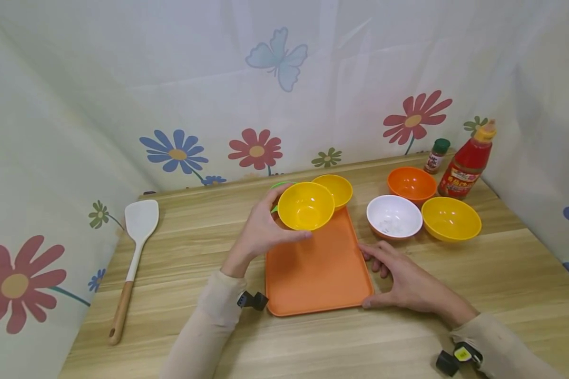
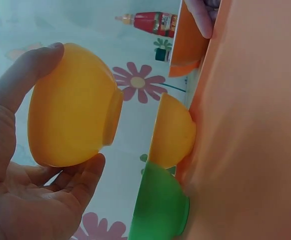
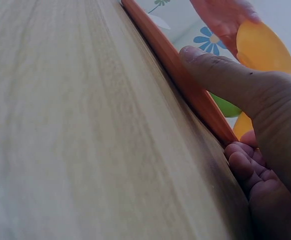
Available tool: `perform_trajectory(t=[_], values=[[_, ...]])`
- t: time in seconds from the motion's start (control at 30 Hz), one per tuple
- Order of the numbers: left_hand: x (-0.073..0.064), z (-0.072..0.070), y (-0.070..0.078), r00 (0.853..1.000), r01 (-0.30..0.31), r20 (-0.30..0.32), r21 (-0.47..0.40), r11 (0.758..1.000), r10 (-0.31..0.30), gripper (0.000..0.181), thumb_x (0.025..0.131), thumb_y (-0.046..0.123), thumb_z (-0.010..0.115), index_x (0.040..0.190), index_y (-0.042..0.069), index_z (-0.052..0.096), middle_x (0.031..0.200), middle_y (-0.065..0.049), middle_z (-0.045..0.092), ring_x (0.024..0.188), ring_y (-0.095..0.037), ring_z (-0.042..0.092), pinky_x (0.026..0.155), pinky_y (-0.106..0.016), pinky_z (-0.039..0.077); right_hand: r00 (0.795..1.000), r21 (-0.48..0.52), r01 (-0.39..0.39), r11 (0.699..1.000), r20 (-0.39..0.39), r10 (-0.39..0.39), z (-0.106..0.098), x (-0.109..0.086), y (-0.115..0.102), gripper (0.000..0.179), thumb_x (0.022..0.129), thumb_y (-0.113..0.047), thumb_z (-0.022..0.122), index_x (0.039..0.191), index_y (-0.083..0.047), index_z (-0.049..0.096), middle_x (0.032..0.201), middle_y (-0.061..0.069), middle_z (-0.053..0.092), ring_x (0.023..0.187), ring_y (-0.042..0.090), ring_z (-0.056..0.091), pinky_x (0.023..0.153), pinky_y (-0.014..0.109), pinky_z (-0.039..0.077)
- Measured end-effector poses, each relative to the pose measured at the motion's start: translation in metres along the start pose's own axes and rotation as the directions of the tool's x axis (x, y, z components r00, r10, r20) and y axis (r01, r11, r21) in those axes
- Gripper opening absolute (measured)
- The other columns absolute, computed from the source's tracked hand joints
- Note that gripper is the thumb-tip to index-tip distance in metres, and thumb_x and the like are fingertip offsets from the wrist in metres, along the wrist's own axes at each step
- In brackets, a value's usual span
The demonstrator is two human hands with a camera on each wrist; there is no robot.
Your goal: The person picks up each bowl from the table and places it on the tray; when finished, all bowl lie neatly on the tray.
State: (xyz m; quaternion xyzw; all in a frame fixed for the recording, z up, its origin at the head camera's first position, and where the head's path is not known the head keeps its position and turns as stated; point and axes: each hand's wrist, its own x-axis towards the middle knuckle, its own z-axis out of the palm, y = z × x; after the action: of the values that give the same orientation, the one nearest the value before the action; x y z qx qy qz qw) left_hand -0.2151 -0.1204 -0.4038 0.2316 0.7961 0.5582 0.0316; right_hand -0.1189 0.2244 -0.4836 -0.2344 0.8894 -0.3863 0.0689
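Note:
My left hand (image 1: 265,226) holds a yellow bowl (image 1: 305,206) in the air over the far part of an orange tray (image 1: 320,273). In the left wrist view the thumb is on one side of this bowl and the fingers on the other. Behind it, a second yellow bowl (image 2: 173,131) and a green bowl (image 2: 158,202) stand side by side at the tray's far end; the held bowl mostly hides the green one in the head view. My right hand (image 1: 403,276) touches the tray's right side, its thumb (image 3: 210,70) against the rim near the front corner.
Right of the tray stand a white-lined bowl (image 1: 393,216), an orange bowl (image 1: 411,183) and a yellow bowl (image 1: 450,218). Behind them are a red sauce bottle (image 1: 464,166) and a small green-capped jar (image 1: 436,156). A white spatula (image 1: 139,221) with a wooden handle lies far left.

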Motion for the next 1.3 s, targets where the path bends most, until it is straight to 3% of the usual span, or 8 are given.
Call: perform_trajectory(t=[0.33,0.6,0.93,1.3], values=[[-0.006,-0.003,-0.01,1.0,0.003,0.0,0.003,1.0,-0.003,0.1,0.078,0.024,0.103,0.163,0.023,0.05,0.154,0.007,0.059,0.138,-0.022,0.058,0.118,-0.053,0.055,1.0,0.003,-0.002,1.0,0.004,0.002,0.0,0.0,0.001,0.119,0.075,-0.066,0.098,0.168,-0.013,0.047,0.126,-0.003,0.056,0.103,0.013,0.055,0.085,0.025,0.054],[-0.022,-0.009,-0.014,0.994,0.105,-0.021,0.06,0.993,-0.104,0.105,0.074,0.033,0.105,0.163,0.027,0.049,0.151,0.007,0.059,0.139,-0.022,0.058,0.119,-0.056,0.053,1.0,-0.002,0.009,1.0,-0.005,-0.009,0.0,0.001,0.002,0.12,0.074,-0.068,0.097,0.168,-0.013,0.047,0.126,-0.003,0.056,0.102,0.012,0.055,0.085,0.025,0.055],[-0.037,-0.017,-0.023,0.988,0.154,-0.011,0.075,0.985,-0.154,0.104,0.076,0.029,0.105,0.163,0.024,0.048,0.154,0.003,0.058,0.145,-0.025,0.056,0.126,-0.056,0.046,1.0,0.002,0.007,1.0,-0.004,-0.007,0.0,0.0,0.001,0.119,0.075,-0.065,0.098,0.167,-0.011,0.048,0.125,-0.002,0.056,0.102,0.012,0.055,0.085,0.026,0.054],[-0.048,-0.025,-0.04,0.98,0.2,-0.018,0.125,0.972,-0.199,0.112,0.072,0.035,0.107,0.165,0.018,0.047,0.158,0.0,0.057,0.148,-0.029,0.056,0.129,-0.058,0.041,1.0,-0.006,0.02,1.0,-0.012,-0.02,0.001,0.0,0.002,0.118,0.075,-0.068,0.097,0.167,-0.012,0.049,0.124,-0.003,0.056,0.101,0.011,0.055,0.084,0.025,0.054]])
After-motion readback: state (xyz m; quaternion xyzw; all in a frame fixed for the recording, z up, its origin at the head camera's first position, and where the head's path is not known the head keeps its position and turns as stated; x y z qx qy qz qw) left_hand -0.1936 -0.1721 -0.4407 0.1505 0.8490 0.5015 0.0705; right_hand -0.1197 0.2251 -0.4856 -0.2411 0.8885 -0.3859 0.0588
